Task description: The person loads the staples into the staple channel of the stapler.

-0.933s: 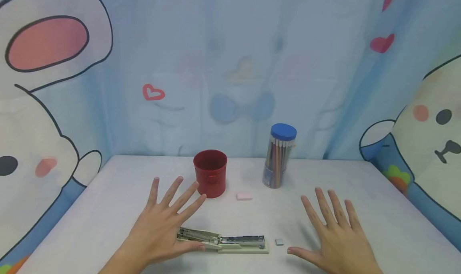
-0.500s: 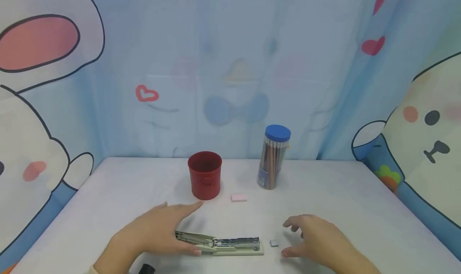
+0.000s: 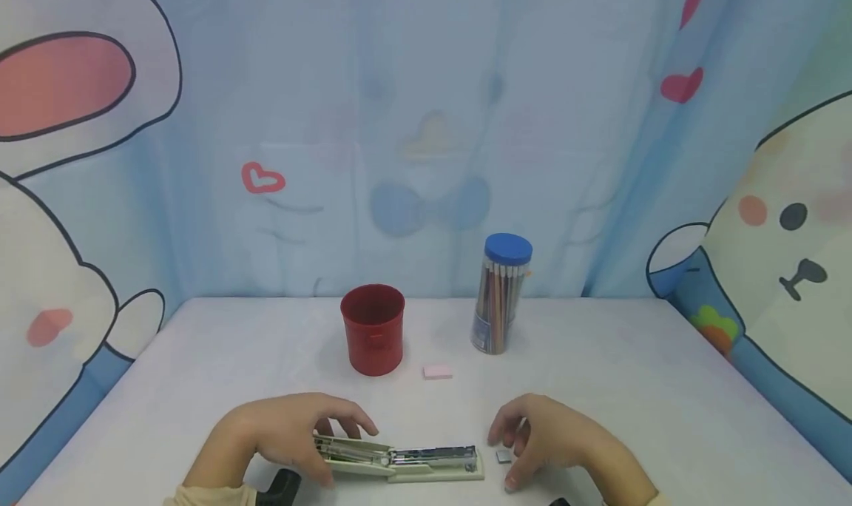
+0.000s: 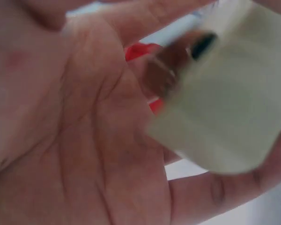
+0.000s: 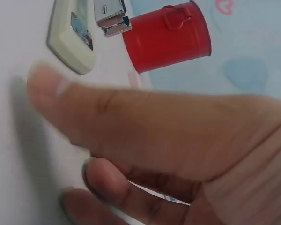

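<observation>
In the head view a pale green stapler (image 3: pixel 433 463) lies opened out on the table, its top arm swung to the left and its metal magazine bare. My left hand (image 3: pixel 286 428) is around the stapler's left end, thumb in front and fingers behind; whether they touch it is unclear. The left wrist view has the blurred pale stapler end (image 4: pixel 229 108) between thumb and fingers. My right hand (image 3: pixel 549 436) hovers with bent fingers and thumb apart, around a small grey block of staples (image 3: pixel 504 456). That block is not visible in the right wrist view.
A red bucket (image 3: pixel 375 336) stands behind the stapler, with a pink eraser (image 3: pixel 437 372) to its right. Farther right is a clear, blue-lidded tube of pencils (image 3: pixel 499 299). A cartoon curtain (image 3: pixel 426 121) hangs behind the white table (image 3: pixel 266 343).
Both hands have come down from spread fingers above the table. The left has lowered around the stapler's left end; the right has moved left, its fingers bending around the small grey block.
</observation>
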`<state>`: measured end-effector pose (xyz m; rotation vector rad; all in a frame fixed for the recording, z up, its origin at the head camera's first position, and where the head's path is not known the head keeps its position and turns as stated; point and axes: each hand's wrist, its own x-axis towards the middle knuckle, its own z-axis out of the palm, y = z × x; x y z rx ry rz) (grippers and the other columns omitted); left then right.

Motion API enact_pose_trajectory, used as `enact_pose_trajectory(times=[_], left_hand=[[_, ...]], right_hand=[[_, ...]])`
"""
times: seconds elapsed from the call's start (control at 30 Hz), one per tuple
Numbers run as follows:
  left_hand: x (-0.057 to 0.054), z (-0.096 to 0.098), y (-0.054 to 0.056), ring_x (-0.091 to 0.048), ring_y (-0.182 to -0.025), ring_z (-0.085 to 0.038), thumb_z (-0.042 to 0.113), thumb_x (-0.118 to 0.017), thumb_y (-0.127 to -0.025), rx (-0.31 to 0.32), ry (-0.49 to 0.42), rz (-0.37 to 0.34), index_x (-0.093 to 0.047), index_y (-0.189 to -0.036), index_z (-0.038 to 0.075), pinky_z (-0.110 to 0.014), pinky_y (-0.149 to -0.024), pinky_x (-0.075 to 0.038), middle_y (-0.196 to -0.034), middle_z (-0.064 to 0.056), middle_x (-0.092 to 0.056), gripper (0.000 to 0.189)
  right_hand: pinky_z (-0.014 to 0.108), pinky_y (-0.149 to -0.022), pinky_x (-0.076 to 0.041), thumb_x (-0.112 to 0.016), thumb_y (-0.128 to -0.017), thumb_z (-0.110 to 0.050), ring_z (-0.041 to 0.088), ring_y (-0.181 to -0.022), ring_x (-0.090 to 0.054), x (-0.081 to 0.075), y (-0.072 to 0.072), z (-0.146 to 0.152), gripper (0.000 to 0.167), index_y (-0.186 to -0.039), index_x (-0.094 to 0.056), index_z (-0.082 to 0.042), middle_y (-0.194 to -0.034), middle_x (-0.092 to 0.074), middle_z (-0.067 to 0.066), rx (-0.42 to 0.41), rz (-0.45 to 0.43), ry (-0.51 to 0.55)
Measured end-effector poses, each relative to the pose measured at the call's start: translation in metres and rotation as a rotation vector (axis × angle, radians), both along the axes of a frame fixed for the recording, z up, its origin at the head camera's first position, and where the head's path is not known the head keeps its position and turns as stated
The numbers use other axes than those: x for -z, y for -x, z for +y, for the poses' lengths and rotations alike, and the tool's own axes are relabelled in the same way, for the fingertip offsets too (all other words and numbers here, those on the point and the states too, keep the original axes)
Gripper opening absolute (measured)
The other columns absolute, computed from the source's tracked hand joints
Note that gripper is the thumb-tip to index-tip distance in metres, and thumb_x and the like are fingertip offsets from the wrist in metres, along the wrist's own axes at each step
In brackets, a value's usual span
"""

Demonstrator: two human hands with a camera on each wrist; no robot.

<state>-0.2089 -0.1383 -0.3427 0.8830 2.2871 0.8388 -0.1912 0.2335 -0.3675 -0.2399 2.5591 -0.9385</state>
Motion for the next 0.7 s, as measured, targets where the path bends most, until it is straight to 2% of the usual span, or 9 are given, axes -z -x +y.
enact_pose_trajectory(times=[0.1,0.2,0.47,0.7], left_hand=[[0.003,-0.002,0.003,-0.059,-0.095,-0.017,-0.002,-0.078,-0.069,0.013,-0.023,-0.001,-0.068,-0.122,0.036,-0.034,-0.08,-0.048,-0.111,0.017,-0.061,0.065],[0.005,-0.001,0.003,-0.058,-0.097,-0.018,-0.003,-0.076,-0.07,0.014,-0.014,0.016,-0.069,-0.121,0.036,-0.035,-0.081,-0.048,-0.111,0.02,-0.061,0.065],[0.005,-0.002,0.003,-0.056,-0.101,-0.02,-0.003,-0.075,-0.071,-0.002,-0.002,0.031,-0.07,-0.12,0.036,-0.036,-0.084,-0.047,-0.111,0.02,-0.061,0.063],[0.004,-0.003,0.001,-0.058,-0.091,-0.016,-0.003,-0.077,-0.07,-0.028,-0.006,0.008,-0.073,-0.118,0.037,-0.034,-0.074,-0.047,-0.109,0.018,-0.061,0.062]], right_hand=[[0.032,-0.064,-0.047,-0.094,-0.06,-0.001,0.019,-0.071,-0.056,0.003,0.0,0.005,0.034,-0.083,-0.072,-0.013,-0.076,-0.061,0.003,-0.062,0.041,0.028],[0.03,-0.064,-0.047,-0.093,-0.06,0.0,0.019,-0.07,-0.057,0.006,-0.001,0.01,0.031,-0.081,-0.072,-0.012,-0.073,-0.062,0.002,-0.088,0.059,0.054],[0.034,-0.067,-0.05,-0.092,-0.063,-0.004,0.02,-0.072,-0.059,0.01,0.002,0.011,0.029,-0.083,-0.073,-0.012,-0.077,-0.064,0.002,-0.046,0.018,0.072],[0.034,-0.066,-0.05,-0.092,-0.067,-0.007,0.019,-0.071,-0.058,0.013,0.005,0.008,0.024,-0.083,-0.074,-0.013,-0.075,-0.064,0.001,-0.037,0.014,0.067]])
